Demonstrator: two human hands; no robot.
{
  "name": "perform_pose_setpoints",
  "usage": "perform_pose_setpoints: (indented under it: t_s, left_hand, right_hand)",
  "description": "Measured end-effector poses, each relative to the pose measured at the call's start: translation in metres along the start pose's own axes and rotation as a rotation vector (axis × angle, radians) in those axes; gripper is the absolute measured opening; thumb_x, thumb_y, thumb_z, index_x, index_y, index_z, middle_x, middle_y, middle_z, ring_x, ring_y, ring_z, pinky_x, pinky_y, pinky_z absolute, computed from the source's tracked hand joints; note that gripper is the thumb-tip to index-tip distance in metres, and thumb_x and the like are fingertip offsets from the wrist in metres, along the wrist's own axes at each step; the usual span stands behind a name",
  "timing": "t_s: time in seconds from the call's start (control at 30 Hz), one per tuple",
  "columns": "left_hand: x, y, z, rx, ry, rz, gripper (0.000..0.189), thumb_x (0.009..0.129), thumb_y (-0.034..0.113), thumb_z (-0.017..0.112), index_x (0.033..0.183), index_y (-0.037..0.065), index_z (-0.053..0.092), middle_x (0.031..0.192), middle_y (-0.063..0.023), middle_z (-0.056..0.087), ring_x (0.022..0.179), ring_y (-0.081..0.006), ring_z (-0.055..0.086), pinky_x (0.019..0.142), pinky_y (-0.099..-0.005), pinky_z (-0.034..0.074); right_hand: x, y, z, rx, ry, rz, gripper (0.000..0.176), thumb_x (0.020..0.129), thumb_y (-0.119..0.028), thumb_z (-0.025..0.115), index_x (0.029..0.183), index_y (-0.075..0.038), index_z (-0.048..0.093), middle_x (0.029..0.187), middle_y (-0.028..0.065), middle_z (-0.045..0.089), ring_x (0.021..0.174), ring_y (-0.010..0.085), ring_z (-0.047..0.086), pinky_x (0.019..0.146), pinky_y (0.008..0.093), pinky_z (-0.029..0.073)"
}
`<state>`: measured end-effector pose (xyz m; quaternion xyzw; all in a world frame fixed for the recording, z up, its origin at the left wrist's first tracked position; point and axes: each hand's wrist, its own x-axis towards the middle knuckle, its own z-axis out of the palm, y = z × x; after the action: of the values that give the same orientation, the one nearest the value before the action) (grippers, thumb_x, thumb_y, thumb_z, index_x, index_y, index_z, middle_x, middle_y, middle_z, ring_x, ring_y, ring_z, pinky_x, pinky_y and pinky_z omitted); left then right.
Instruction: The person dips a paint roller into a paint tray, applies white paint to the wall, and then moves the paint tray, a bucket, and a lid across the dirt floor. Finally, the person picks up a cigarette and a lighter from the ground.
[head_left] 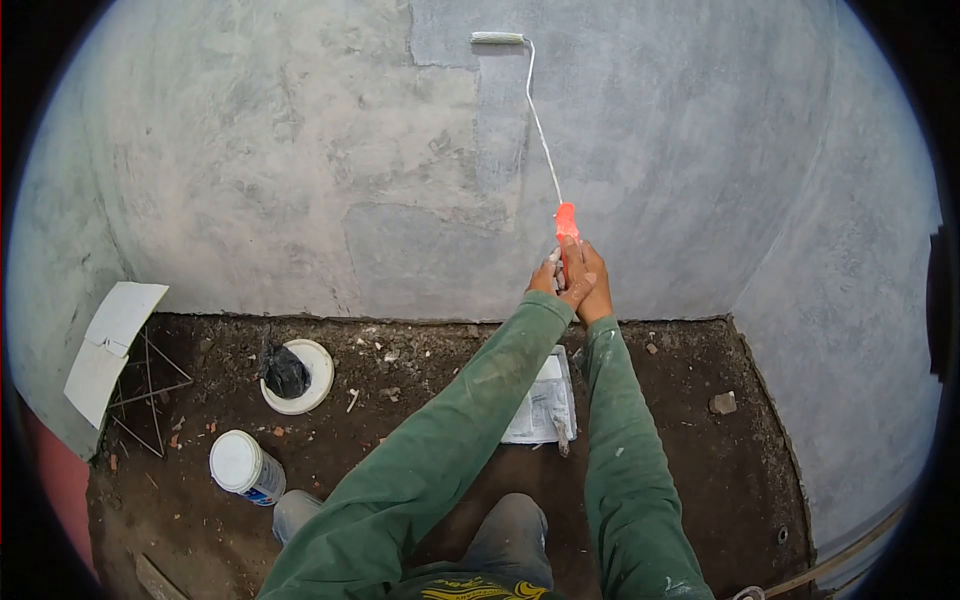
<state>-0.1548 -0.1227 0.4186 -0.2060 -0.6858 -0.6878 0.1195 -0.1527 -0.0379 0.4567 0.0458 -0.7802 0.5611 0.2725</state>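
Both of my hands grip the orange handle (566, 222) of a paint roller. My left hand (557, 278) wraps it from the left and my right hand (594, 283) from the right, just below the orange part. A thin metal rod (541, 125) runs up from the handle to the roller head (497, 38), which presses against the grey concrete wall (300, 150) high up. A darker wet strip (499, 125) runs down the wall below the roller. Green sleeves cover both arms.
On the dirt floor below lie a paint tray (540, 400), a white lidded can (243, 466) on its side, and a white round lid (310, 378) with a black bag on it. White board pieces (112, 345) and a wire frame lean at the left corner.
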Motion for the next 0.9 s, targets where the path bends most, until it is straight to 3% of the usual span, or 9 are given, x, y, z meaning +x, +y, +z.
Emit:
perform_pose_setpoints:
  t_s: [0.13, 0.3, 0.33, 0.43, 0.57, 0.7, 0.77, 0.8, 0.9]
  left_hand:
    - [-0.003, -0.008, -0.009, 0.047, -0.011, -0.048, 0.089, 0.071, 0.044, 0.07, 0.135, -0.001, 0.028, 0.118, -0.023, 0.047, 0.11, -0.0291, 0.049, 0.089, -0.0364, 0.042]
    - [-0.032, -0.04, -0.011, 0.06, -0.018, -0.125, 0.088, 0.071, 0.046, 0.069, 0.135, 0.0, 0.029, 0.119, -0.0236, 0.047, 0.109, -0.0293, 0.049, 0.09, -0.037, 0.042]
    - [-0.039, -0.045, -0.012, 0.014, -0.053, -0.154, 0.087, 0.072, 0.046, 0.068, 0.134, 0.001, 0.029, 0.12, -0.0237, 0.047, 0.11, -0.0288, 0.049, 0.091, -0.0367, 0.041]
    - [-0.057, -0.083, -0.004, -0.014, -0.067, -0.195, 0.082, 0.074, 0.043, 0.067, 0.134, 0.001, 0.03, 0.122, -0.0222, 0.046, 0.111, -0.0271, 0.048, 0.094, -0.0356, 0.039]
    - [-0.083, -0.115, 0.002, -0.025, -0.053, -0.15, 0.077, 0.077, 0.035, 0.067, 0.135, 0.003, 0.029, 0.124, -0.0184, 0.046, 0.11, -0.0263, 0.047, 0.092, -0.0354, 0.04]
    - [-0.105, -0.156, 0.013, 0.015, -0.052, -0.198, 0.076, 0.076, 0.035, 0.067, 0.137, 0.009, 0.029, 0.12, -0.0177, 0.048, 0.109, -0.0253, 0.048, 0.088, -0.035, 0.044]
    - [-0.118, -0.155, 0.013, -0.069, -0.072, -0.378, 0.077, 0.076, 0.036, 0.067, 0.137, 0.01, 0.027, 0.117, -0.0179, 0.05, 0.106, -0.0261, 0.051, 0.085, -0.0351, 0.046]
    - [-0.125, -0.158, 0.015, -0.116, -0.056, -0.433, 0.081, 0.073, 0.042, 0.067, 0.136, 0.007, 0.029, 0.119, -0.0243, 0.048, 0.11, -0.0314, 0.049, 0.091, -0.038, 0.041]
    - [-0.139, -0.167, 0.017, -0.158, -0.052, -0.456, 0.08, 0.073, 0.041, 0.067, 0.136, 0.007, 0.029, 0.119, -0.0237, 0.048, 0.11, -0.0316, 0.049, 0.091, -0.0381, 0.04]
  right_hand:
    - [-0.009, 0.0, 0.012, 0.055, 0.006, 0.029, 0.038, 0.088, -0.039, 0.048, 0.077, -0.002, 0.049, 0.063, 0.0098, 0.051, 0.056, 0.0172, 0.047, 0.052, 0.0323, 0.039]
    - [-0.039, 0.032, 0.022, -0.086, 0.023, 0.058, 0.039, 0.088, -0.039, 0.047, 0.083, -0.001, 0.048, 0.066, 0.015, 0.054, 0.058, 0.023, 0.053, 0.054, 0.0361, 0.042]
    - [-0.045, 0.042, 0.026, -0.032, 0.042, 0.049, 0.036, 0.089, -0.037, 0.048, 0.076, -0.004, 0.047, 0.061, 0.0042, 0.046, 0.054, 0.0123, 0.044, 0.048, 0.0293, 0.036]
    - [-0.067, 0.064, 0.027, -0.119, 0.024, 0.093, 0.037, 0.089, -0.038, 0.047, 0.077, -0.003, 0.048, 0.062, 0.0052, 0.047, 0.054, 0.0132, 0.045, 0.048, 0.0304, 0.037]
    - [-0.087, 0.113, 0.032, -0.255, 0.097, 0.003, 0.039, 0.089, -0.039, 0.046, 0.083, -0.001, 0.05, 0.067, 0.0132, 0.052, 0.057, 0.0218, 0.051, 0.053, 0.0349, 0.041]
    - [-0.116, 0.107, 0.029, -0.187, -0.001, 0.199, 0.042, 0.088, -0.041, 0.045, 0.093, 0.0, 0.05, 0.078, 0.0232, 0.057, 0.071, 0.0363, 0.058, 0.063, 0.0416, 0.044]
    - [-0.126, 0.125, 0.031, -0.214, 0.007, 0.24, 0.04, 0.089, -0.041, 0.045, 0.092, -0.002, 0.05, 0.074, 0.0204, 0.057, 0.067, 0.0312, 0.058, 0.06, 0.0401, 0.044]
    - [-0.131, 0.13, 0.033, -0.178, 0.018, 0.217, 0.039, 0.088, -0.04, 0.045, 0.091, -0.002, 0.05, 0.073, 0.0201, 0.057, 0.065, 0.0309, 0.058, 0.059, 0.0399, 0.043]
    - [-0.145, 0.142, 0.032, -0.188, 0.0, 0.222, 0.036, 0.089, -0.039, 0.045, 0.091, -0.004, 0.05, 0.071, 0.0196, 0.057, 0.063, 0.0302, 0.058, 0.058, 0.0391, 0.043]
